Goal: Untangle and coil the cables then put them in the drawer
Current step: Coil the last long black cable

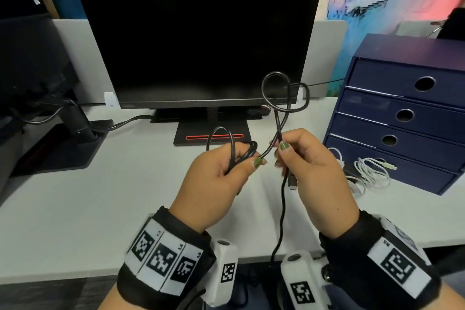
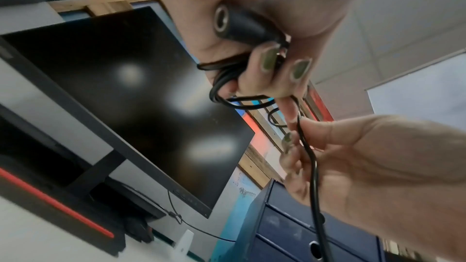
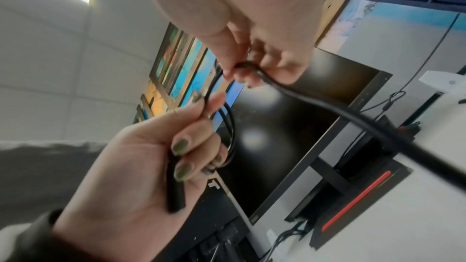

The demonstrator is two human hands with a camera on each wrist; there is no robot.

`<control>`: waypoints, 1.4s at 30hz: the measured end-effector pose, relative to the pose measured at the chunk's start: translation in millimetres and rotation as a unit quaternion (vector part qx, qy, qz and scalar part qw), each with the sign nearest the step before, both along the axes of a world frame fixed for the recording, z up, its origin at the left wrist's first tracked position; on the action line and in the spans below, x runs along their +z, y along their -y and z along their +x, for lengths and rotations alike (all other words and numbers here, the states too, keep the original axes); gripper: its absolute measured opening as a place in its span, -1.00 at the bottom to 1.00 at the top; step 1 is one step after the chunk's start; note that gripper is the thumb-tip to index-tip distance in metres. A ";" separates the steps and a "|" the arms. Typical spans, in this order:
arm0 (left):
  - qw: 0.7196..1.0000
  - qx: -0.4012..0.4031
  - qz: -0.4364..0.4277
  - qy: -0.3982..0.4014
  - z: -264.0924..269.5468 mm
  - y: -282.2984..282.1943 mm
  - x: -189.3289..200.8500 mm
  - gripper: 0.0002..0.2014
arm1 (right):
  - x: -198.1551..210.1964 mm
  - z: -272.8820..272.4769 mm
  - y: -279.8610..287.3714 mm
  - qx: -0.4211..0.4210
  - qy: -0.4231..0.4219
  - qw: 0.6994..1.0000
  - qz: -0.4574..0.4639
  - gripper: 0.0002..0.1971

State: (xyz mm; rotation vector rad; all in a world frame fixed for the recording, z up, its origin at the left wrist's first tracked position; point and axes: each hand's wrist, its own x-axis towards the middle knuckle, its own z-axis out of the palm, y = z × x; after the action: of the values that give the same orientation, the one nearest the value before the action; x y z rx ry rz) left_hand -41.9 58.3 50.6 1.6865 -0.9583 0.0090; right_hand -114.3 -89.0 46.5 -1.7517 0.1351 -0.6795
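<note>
While the left hand (image 1: 216,171) grips the gathered loops of black cable (image 1: 276,108) above the desk (image 1: 75,196), feed slack from the right hand's (image 1: 309,171) pinch, keeping each turn flat and even.

My head camera looks forward and down over the table (image 1: 75,209) at the monitor (image 1: 196,38). Each wrist camera sits close under its own hand, facing up along the fingers. All three share the monitor, both hands and the black cable (image 1: 283,209).
</note>
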 end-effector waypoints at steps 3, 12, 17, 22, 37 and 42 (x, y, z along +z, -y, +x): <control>0.989 0.072 0.086 0.094 3.1 0.1 -2.2 -0.74 | 2.1 -0.5 9.4 -0.090 -0.018 0.994 -0.064 -0.85; 0.948 0.165 0.194 0.191 -1.3 13.9 -11.8 -0.84 | 13.5 -4.5 0.6 0.038 -0.030 0.999 0.009 -0.74; 0.911 0.246 0.278 0.182 -1.0 18.5 -17.0 -0.85 | 19.3 -8.1 -10.1 0.094 -0.020 0.995 -0.017 -0.70; 0.878 0.305 0.335 0.154 18.4 1.3 -17.2 -0.89 | 35.0 -17.9 10.4 0.051 0.070 0.996 -0.002 -0.67; 0.948 0.303 0.016 0.093 31.2 -30.8 17.3 -0.72 | 3.5 -4.9 69.1 -0.220 -0.030 0.974 -0.046 -0.63; 0.970 0.218 -0.024 0.105 5.7 -14.4 22.1 -0.75 | 5.1 2.2 40.8 -0.198 -0.073 0.937 -0.277 -0.43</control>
State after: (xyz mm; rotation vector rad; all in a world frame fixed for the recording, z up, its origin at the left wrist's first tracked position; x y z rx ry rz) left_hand -36.2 72.7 72.7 1.8457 -0.7149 0.5072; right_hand -112.2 -129.8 51.5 -2.3524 0.4424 -0.9421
